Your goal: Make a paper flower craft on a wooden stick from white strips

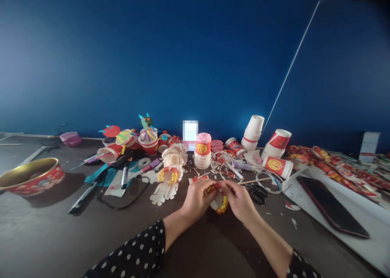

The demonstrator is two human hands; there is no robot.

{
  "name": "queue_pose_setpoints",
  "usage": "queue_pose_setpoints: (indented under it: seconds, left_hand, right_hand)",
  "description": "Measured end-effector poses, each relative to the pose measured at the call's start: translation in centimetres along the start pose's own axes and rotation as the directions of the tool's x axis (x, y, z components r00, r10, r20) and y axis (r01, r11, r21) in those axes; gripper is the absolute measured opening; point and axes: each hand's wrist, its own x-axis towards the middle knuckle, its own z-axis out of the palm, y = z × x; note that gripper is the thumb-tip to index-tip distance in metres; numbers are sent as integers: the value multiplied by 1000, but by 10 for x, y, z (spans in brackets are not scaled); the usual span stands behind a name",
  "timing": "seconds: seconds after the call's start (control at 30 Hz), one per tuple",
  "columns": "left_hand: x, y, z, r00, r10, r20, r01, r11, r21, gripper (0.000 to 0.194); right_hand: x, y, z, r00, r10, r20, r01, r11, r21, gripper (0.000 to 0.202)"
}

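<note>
Between my hands is a small round paper cup piece with a white middle and a curled red and yellow rim. My left hand holds its upper left side, fingers closed on the rim. Thumb and fingers of my right hand pinch the rim at the upper right. The fingertips of both hands nearly meet at the top of the piece. Just beyond my hands stands a stack of cups with a pink top. Cut, curled paper cup pieces lie to the left of my left hand.
Black scissors lie right of my right hand. A dark phone rests on a white tray. Further left are a marker, a box cutter and a round tin. Cups and paper scraps line the back.
</note>
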Motion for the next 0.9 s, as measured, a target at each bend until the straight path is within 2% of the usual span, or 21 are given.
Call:
queue_pose_setpoints:
  seconds: [0.17,0.33,0.43,0.53,0.7,0.8,0.9]
  left_hand:
    - [-1,-1,0,1000,-16,10,16,1000,15,12]
    - [0,-2,0,999,33,17,-32,999,-38,18]
    - [1,0,-2,996,62,64,-58,997,-59,24]
    - [2,2,-3,994,52,99,-48,998,-41,21]
    - [2,4,-4,997,18,70,-14,999,-50,18]
    - [2,5,-5,997,3,77,0,999,-36,16]
    - [2,4,-5,997,-10,83,12,1000,-18,13]
  right_hand:
    - [0,-3,0,999,27,40,-30,996,83,26]
    - [1,0,2,997,66,47,-72,986,148,23]
    - [1,2,4,994,101,43,-108,967,232,28]
    - [2,3,3,992,117,46,-126,942,312,38]
    - [2,-1,-4,995,102,-1,-100,969,227,42]
    - [2,-3,-6,996,72,48,-80,979,188,40]
    - [0,-4,-6,997,49,65,-52,998,32,28]
